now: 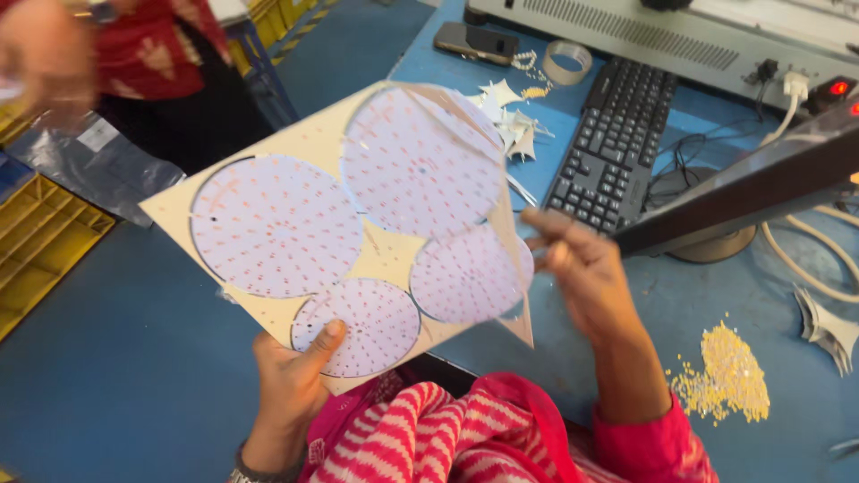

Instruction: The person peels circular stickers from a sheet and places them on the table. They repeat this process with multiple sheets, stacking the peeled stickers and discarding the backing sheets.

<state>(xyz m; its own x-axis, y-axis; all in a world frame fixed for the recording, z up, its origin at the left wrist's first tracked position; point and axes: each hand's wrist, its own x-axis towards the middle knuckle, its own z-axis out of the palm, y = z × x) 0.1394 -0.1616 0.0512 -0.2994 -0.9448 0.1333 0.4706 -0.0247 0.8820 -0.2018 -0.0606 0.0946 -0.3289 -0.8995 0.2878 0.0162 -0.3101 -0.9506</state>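
Surface: blue worktop (125,358) fills most of the view, with blue floor beyond its far edge.
Panel: a cream square panel (309,134) with four pale round boards covered in small red dots is held tilted above the worktop, between the two hands.
Film: a thin clear film (501,268) stands away from the panel's right side, lifted off the round boards there.
Left hand: the left hand (291,385) grips the panel's lower edge, thumb pressed on the smallest round board, fingers (268,353) clenched behind the panel.
Right hand: the right hand (582,273) is at the panel's right edge, fingers pinched on the edge of the film.
Sleeves: pink and white striped cloth (420,438) lies below the panel, at the person's body.
Keyboard: a black keyboard (617,143) lies to the right of the panel, beside a dark slanted bar (752,188).
Small things: a roll of clear tape (566,61) and a dark phone (476,41) sit near the far edge; white scraps (514,121) lie beside the keyboard.
Beads: a heap of yellow grains (729,371) lies right of the right arm.
Crates: yellow crates (36,241) stand at the left, with a grey plastic bag (98,165) bearing a pale square label.
Other person: a blurred hand (40,54) and red patterned clothing show at the upper left, well apart from the panel.
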